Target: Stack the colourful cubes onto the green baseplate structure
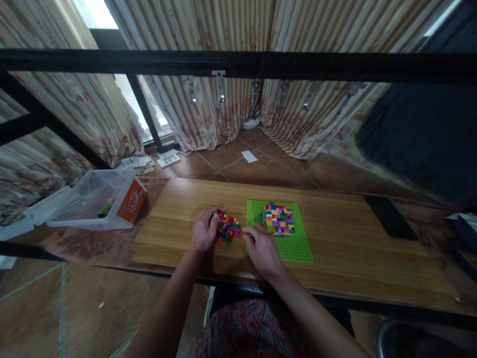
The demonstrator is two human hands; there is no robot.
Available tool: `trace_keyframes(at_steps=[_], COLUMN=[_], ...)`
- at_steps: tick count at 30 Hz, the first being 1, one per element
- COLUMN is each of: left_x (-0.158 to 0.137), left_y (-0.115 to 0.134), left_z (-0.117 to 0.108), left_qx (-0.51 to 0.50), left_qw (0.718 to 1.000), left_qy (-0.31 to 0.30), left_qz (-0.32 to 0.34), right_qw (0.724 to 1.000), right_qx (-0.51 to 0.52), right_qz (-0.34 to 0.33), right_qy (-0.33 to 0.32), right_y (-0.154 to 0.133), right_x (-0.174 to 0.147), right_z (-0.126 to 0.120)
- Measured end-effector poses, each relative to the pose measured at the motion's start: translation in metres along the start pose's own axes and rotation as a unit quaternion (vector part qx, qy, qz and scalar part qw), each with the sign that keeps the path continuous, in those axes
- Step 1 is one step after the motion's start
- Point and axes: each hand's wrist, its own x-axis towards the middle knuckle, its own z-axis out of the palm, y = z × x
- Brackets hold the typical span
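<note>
A loose pile of small coloured toy bricks lies on the wooden tabletop. At its left edge rests my left hand, fingers lightly bent around the side of the pile and holding nothing that I can see. My right hand is just right of the pile, over the left edge of a green baseplate. Its thumb and index finger are drawn together; whatever may be between them is too small to make out. On the baseplate stands a block built of many-coloured bricks, beyond my right hand.
A clear plastic bin with an orange label is on the left, a few pieces inside. A dark flat object lies at the right of the wooden board. A black metal bar crosses in front of striped curtains.
</note>
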Motion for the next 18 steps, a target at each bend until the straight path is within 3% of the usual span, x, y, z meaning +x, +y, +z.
trace_keyframes(at_steps=[9,18], left_x=[-0.001,-0.002], left_y=[-0.002,-0.004], left_z=[0.001,0.001], left_qx=[-0.034,-0.060], left_qw=[0.999,0.997], left_qy=[0.031,0.048], left_qz=[-0.013,-0.027], right_qw=[0.988,0.983], right_qx=[-0.135,-0.157], right_qz=[0.046,0.056], right_qy=[-0.053,-0.078], right_y=[0.014,0.010], right_x=[0.016,0.021], right_z=[0.023,0.025])
